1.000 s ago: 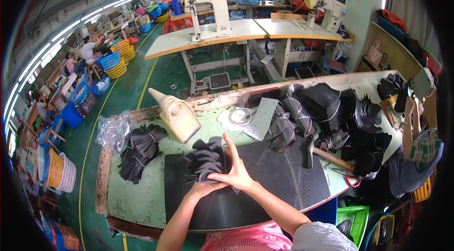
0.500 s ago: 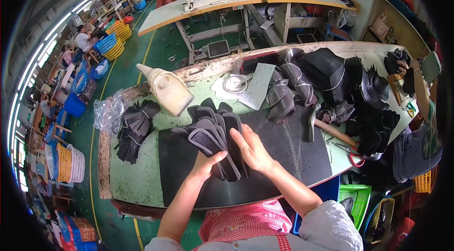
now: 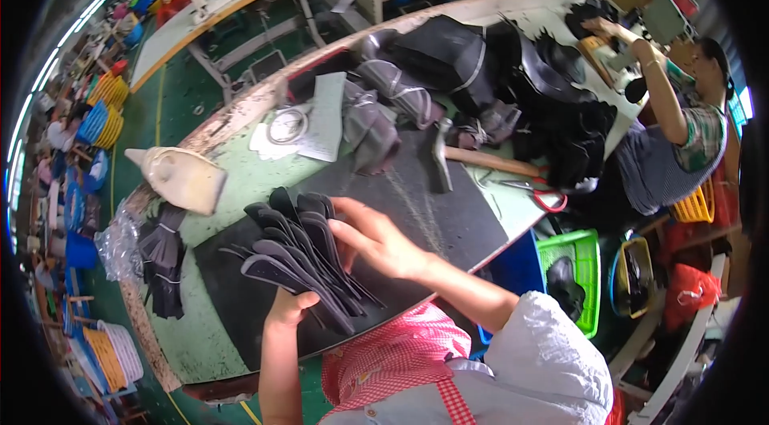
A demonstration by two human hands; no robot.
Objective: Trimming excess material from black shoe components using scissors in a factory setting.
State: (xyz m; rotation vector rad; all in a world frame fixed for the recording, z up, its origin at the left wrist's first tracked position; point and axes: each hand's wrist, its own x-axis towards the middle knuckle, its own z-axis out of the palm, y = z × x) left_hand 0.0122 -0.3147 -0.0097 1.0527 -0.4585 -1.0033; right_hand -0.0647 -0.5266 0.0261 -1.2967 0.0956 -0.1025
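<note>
Stack of thin dark pieces, loosely fanned, is held over the black mat, toward the near edge of the desk, rounded ends tipped away and up-left. Its lower left is clamped by the left hand: thumb laid across the front face, fingers hidden behind, grip closed; forearm brought in almost straight up from the lower edge. Its right side is met by the right hand: back of hand turned up, fingers pointed left, thumb set close to index. That grip is partly closed; whether any piece is pinched cannot be told. Right forearm is angled in from lower right. Tied dark bundle and cream cone-ended container are set to the left. Hammer and red-handled scissors are laid to the right. Co-worker is seen at far right.
</note>
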